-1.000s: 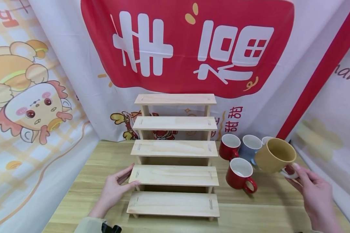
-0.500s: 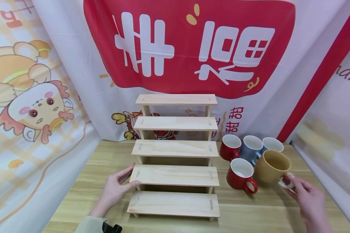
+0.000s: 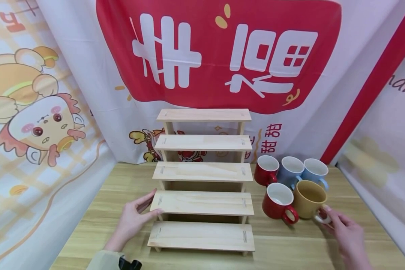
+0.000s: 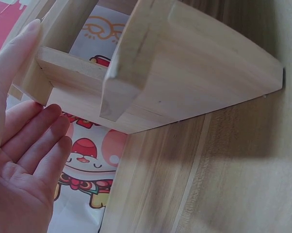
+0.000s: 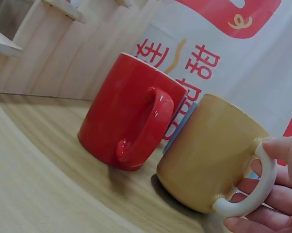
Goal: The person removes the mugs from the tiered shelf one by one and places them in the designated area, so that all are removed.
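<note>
A mustard-yellow mug (image 3: 305, 204) with a white handle (image 5: 262, 189) stands upright at the table, beside the front red mug (image 3: 273, 206). My right hand (image 3: 348, 230) pinches that handle between thumb and fingers; the mug's base is right at the tabletop in the right wrist view. On the left, my left hand (image 3: 132, 221) grips the end of the second-lowest step of a wooden stepped shelf (image 3: 202, 203), thumb at its front edge and fingers at the back edge. In the left wrist view, the other fingers (image 4: 49, 155) stay loosely extended beside the shelf.
Behind the yellow mug are another red mug (image 3: 266, 170), a grey-blue mug (image 3: 288, 174) and a light blue mug (image 3: 314, 170). A printed cloth (image 3: 219, 90) hangs behind the shelf and along both sides of the wooden table (image 3: 290, 251).
My right hand has lowered the yellow mug and brought it left, up against the front red mug. The light blue mug behind has come into full view. My left hand has stayed put.
</note>
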### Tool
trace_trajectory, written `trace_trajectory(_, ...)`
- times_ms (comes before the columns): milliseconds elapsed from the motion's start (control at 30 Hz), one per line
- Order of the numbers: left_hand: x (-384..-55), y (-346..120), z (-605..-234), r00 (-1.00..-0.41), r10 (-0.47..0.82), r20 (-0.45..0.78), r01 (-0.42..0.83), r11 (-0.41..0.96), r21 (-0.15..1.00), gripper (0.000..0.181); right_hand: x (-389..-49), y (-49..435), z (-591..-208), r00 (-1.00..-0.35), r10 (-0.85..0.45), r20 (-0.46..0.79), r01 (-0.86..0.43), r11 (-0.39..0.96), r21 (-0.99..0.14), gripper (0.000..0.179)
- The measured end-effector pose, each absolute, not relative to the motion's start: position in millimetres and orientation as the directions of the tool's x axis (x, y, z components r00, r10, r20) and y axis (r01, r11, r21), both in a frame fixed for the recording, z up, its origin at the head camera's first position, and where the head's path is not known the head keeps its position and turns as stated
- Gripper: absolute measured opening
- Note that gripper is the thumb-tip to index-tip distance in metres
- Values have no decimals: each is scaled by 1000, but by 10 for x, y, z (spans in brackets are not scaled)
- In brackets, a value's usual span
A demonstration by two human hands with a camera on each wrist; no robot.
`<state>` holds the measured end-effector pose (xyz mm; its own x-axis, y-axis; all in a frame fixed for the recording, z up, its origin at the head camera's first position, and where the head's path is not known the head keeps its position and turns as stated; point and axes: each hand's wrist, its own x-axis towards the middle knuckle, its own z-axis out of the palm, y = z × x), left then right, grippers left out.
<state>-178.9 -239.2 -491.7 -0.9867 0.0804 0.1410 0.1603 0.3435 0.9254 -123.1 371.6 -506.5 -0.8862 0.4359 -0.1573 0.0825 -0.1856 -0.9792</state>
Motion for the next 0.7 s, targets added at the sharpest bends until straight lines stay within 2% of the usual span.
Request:
trace_trajectory(300,-1798,-2383,-4900,-987,82,140,160,337,928,78,-1239,3652,-5137,-874,468,-129,35,-204,-978,11)
trace_trajectory(533,-1821,-2387,-4915,-990,73,121,139,344,929,81,-1241,3585,-5182,-839,523,-150,45,-209,-977,12)
trace_trajectory(633,-1831,-2396,-4920,-990,73,123,141,362,922,81,-1226,3593,-5182,-820,553,-150,129,-78,-989,16)
trace_trajectory(700,-1835,-2406,-4915,-990,71,124,142,379,914,81,-1218,3621,-5158,-820,562,-110,194,91,-977,27)
